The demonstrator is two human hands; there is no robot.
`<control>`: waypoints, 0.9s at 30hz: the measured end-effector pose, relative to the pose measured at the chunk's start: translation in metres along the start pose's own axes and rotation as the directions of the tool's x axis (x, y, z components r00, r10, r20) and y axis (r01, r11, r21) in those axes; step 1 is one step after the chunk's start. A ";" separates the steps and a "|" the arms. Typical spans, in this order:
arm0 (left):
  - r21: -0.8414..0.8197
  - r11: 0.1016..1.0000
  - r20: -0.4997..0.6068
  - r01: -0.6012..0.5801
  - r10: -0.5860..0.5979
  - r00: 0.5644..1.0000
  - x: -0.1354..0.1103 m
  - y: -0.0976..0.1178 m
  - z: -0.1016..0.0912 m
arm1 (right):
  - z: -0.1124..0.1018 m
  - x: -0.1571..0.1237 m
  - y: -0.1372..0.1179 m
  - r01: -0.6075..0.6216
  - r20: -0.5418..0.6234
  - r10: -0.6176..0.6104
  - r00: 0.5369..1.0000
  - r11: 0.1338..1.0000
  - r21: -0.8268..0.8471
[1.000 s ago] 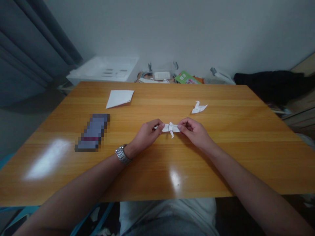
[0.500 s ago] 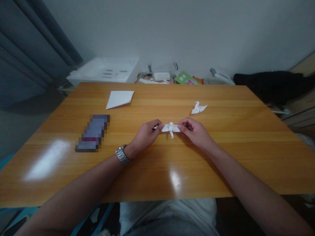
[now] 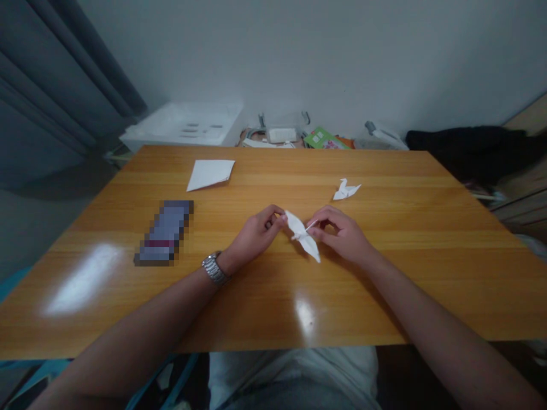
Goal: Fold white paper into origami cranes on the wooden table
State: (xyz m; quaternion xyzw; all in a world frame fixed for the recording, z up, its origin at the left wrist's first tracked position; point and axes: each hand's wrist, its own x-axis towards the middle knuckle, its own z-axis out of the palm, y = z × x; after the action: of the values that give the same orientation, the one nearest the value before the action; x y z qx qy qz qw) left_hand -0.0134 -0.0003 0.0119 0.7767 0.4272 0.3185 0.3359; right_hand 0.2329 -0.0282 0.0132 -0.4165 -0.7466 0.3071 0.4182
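Observation:
A small folded white paper figure (image 3: 302, 234) sits between my two hands just above the middle of the wooden table (image 3: 384, 296). My left hand (image 3: 255, 233), with a metal watch on its wrist, pinches the figure's upper left tip. My right hand (image 3: 342, 233) pinches a thin point on its right side. One pointed flap of the paper hangs down toward me. Both hands have curled fingers.
A finished white paper crane (image 3: 345, 190) stands on the table beyond my right hand. A flat white folded sheet (image 3: 210, 173) lies at the far left. A blurred dark oblong object (image 3: 164, 232) lies left of my left hand. Clutter and a white box (image 3: 188, 124) sit behind the table.
The paper figure was stretched level between my hands; now it is turned, with a pointed flap hanging toward me. My right hand has shifted slightly lower and to the right.

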 end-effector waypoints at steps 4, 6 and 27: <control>0.064 0.997 -0.046 0.033 -0.030 0.999 0.004 -0.005 -0.005 | -0.001 0.001 0.010 -0.155 -0.116 0.162 0.980 0.986 0.065; 0.099 0.995 -0.035 0.032 -0.029 0.999 0.005 -0.008 -0.006 | -0.003 0.002 0.016 -0.188 -0.170 0.191 0.967 0.982 0.035; 0.291 0.955 0.130 -0.051 0.013 0.991 0.007 -0.020 -0.002 | -0.034 0.007 0.055 -0.324 -0.417 0.204 0.886 0.915 -0.240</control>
State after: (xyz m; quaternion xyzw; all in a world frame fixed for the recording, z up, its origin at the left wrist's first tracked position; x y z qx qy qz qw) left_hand -0.0215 0.0143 -0.0014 0.8434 0.4349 0.2072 0.2381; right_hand 0.2808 0.0074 -0.0127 -0.6261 -0.6237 0.1562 0.4410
